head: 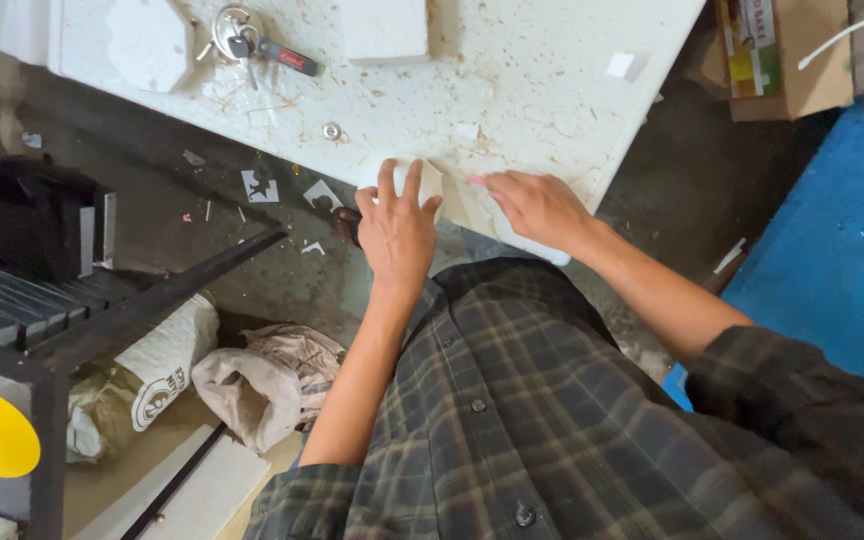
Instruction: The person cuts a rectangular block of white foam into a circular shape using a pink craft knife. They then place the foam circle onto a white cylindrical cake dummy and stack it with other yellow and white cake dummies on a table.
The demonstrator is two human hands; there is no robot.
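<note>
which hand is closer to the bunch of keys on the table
Left. The left hand rests on a pale flat piece at the table's near edge, below and right of the bunch of keys. The right hand lies farther right along the same edge.

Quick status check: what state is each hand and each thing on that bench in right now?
Left hand: pressed flat on a small pale piece at the bench edge.
Right hand: closed on a thin pink-tipped tool, tip at the piece.
Key bunch: lying loose on the white bench.
White block: lying flat, untouched.
Cardboard box: open or shut, cannot tell.
</note>
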